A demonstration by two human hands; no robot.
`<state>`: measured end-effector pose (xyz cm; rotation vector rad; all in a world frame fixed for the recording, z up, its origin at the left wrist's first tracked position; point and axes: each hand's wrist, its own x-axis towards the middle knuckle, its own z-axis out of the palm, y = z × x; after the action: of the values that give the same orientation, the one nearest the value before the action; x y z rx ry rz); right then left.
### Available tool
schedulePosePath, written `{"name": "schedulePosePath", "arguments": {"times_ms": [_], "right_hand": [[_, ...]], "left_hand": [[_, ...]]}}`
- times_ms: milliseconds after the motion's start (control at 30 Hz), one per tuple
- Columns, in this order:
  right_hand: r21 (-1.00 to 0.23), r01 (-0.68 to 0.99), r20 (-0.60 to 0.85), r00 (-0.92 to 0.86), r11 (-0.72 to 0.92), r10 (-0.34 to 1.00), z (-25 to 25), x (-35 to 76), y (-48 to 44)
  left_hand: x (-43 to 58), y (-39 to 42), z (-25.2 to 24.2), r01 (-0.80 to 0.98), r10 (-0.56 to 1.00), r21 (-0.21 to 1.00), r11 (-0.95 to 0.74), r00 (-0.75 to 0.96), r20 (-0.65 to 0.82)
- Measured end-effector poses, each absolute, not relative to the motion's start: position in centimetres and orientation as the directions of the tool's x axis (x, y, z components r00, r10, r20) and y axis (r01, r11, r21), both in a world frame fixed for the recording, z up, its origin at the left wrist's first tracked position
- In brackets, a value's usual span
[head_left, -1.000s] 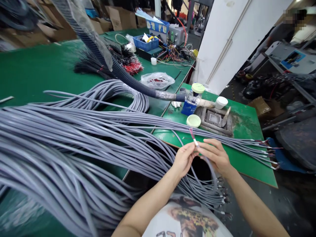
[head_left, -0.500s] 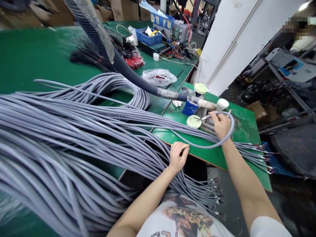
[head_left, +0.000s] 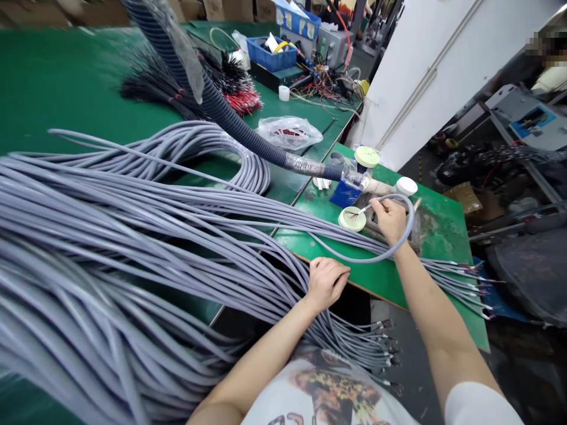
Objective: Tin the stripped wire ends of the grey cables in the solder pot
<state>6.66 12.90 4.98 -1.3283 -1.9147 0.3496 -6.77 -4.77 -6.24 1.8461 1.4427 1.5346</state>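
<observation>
My right hand (head_left: 390, 219) is closed around a grey cable (head_left: 354, 260) near its stripped end. The cable loops over my wrist and back to the left. Its thin bare wires reach over a pale green round dish (head_left: 358, 222), with their tips inside its rim. Whether the tips touch what is in the dish, I cannot tell. My left hand (head_left: 326, 282) rests at the front edge of the green board (head_left: 367, 277), fingers curled in, with nothing visible in them. Beside it runs a thick bundle of grey cables (head_left: 199, 236).
A ribbed hose (head_left: 239, 127) crosses above the bench to a blue box (head_left: 346, 193). Near it stand a yellow-lidded jar (head_left: 367, 157) and a white cup (head_left: 406, 186). Behind lie black and red wires (head_left: 177, 88), a plastic bag (head_left: 290, 133) and blue bins (head_left: 271, 54).
My right hand has moved slightly left relative to the dish, bringing the wire tips further over it. My left hand has shifted a little right, and its fingers are more closed. The view has shifted slightly.
</observation>
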Motion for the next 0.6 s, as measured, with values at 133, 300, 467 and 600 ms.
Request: {"name": "schedulePosePath", "arguments": {"times_ms": [133, 300, 467, 600], "right_hand": [[-0.599, 0.686, 0.426, -0.163, 0.412, 0.890, 4.4, 6.8, 13.3], [-0.556, 0.715, 0.449, -0.169, 0.423, 0.877, 4.8, 7.0, 13.1], [-0.546, 0.721, 0.515, -0.114, 0.427, 0.850, 6.4, 9.0, 13.2], [-0.576, 0.726, 0.531, -0.019, 0.377, 0.847, 6.9, 12.5, 14.2]], "left_hand": [[-6.8, -4.8, -6.2, 0.493, 0.841, 0.756, -0.430, -0.087, 0.534], [-6.8, -4.8, -6.3, 0.492, 0.841, 0.755, -0.434, -0.080, 0.535], [-6.9, -4.8, -6.2, 0.497, 0.837, 0.747, -0.442, -0.071, 0.542], [-6.9, -4.7, -6.2, 0.505, 0.839, 0.742, -0.440, -0.063, 0.541]]}}
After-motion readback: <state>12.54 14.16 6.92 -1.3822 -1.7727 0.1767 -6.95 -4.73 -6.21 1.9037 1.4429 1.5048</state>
